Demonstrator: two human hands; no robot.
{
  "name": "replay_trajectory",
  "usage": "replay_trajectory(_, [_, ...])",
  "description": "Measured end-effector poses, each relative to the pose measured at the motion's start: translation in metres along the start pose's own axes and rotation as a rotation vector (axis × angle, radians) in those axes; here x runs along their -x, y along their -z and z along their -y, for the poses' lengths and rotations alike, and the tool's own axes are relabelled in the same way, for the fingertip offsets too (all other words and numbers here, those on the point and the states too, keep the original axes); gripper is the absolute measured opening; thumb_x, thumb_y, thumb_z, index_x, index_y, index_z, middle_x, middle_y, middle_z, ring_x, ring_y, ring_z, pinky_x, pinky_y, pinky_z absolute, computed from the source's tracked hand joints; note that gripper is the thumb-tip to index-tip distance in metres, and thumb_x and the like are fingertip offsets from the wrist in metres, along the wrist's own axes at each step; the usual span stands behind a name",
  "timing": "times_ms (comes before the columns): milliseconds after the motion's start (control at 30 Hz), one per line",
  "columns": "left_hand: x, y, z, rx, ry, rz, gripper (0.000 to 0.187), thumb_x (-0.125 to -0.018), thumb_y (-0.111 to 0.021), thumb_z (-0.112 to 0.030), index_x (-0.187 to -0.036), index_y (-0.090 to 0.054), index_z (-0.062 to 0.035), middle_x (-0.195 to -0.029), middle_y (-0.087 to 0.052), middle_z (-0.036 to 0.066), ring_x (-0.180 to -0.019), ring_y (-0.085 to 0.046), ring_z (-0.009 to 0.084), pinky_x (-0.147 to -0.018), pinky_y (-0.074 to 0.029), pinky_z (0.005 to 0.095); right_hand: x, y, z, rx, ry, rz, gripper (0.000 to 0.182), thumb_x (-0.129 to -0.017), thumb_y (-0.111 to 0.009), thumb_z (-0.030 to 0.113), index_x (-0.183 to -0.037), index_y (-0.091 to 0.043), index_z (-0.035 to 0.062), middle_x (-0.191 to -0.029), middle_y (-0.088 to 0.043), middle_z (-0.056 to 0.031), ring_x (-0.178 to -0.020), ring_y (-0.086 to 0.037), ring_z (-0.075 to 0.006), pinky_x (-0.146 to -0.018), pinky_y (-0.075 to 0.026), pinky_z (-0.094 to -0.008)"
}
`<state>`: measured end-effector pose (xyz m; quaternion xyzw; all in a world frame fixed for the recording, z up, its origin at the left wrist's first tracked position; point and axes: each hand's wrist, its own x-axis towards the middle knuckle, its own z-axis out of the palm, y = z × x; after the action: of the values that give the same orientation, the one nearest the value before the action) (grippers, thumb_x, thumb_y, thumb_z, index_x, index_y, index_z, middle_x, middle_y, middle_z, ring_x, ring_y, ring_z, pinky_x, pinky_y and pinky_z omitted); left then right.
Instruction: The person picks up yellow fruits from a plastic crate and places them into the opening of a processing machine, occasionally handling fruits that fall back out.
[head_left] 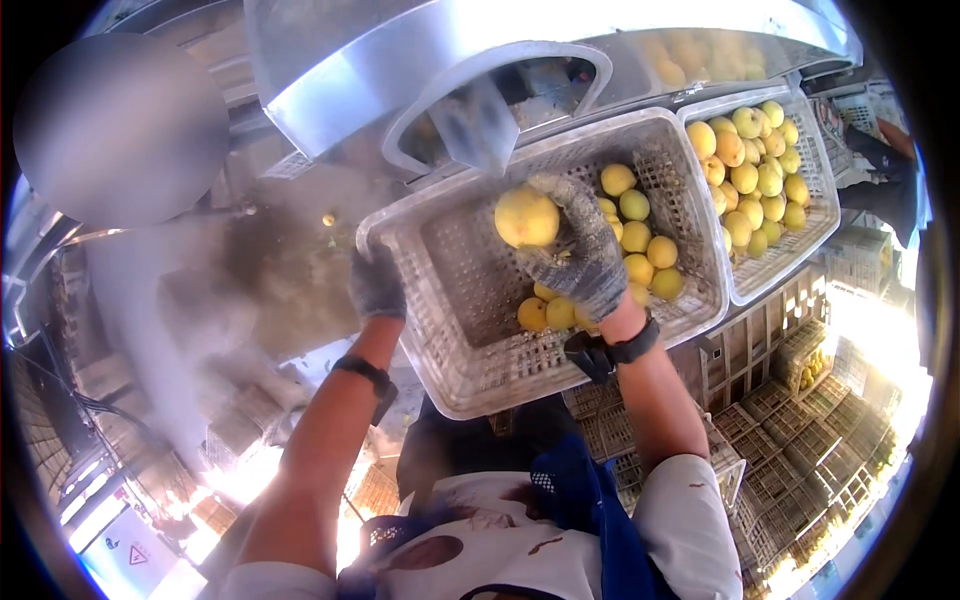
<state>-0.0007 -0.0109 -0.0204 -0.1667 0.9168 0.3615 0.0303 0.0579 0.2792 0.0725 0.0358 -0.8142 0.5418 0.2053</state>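
Observation:
A white plastic crate sits in front of me, tilted in view, with several yellow fruits inside, mostly toward its right and near sides. Above it, my right hand, in a grey glove, has its fingers curled round a larger-looking yellow fruit. My left hand, also gloved, is at the crate's left rim, with its fingers partly hidden and blurred; whether they grip the rim is unclear.
To the right stands a second white crate full of yellow fruits. A metal machine edge runs along the far side. Stacked crates are at the lower right. Part of another person shows at the right edge.

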Motion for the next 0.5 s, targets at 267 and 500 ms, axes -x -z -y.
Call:
replay_trajectory(267, [-0.002,0.003,0.001,-0.019,0.089,0.034,0.047,-0.101,-0.063,-0.030,-0.137,-0.056,-0.0005,-0.121,-0.071,0.018,-0.107,-0.066,0.0213,-0.096,-0.050,0.0372,-0.065,-0.036,0.008,0.338,0.034,-0.131,0.060,-0.077,-0.086,0.033,-0.125,-0.062,0.0063,-0.116,-0.071,-0.0150,-0.112,-0.066,-0.0342,-0.099,-0.051,-0.0460])
replay_trajectory(500, [0.000,-0.001,0.006,-0.001,0.053,0.001,0.053,-0.100,-0.057,-0.042,-0.133,-0.058,0.0003,-0.118,-0.069,0.024,-0.109,-0.064,0.0347,-0.094,-0.049,0.0440,-0.064,-0.050,-0.007,0.504,0.104,-0.251,0.074,-0.073,-0.088,0.039,-0.136,-0.062,0.0081,-0.110,-0.070,-0.0157,-0.108,-0.065,-0.0359,-0.098,-0.050,-0.0458])
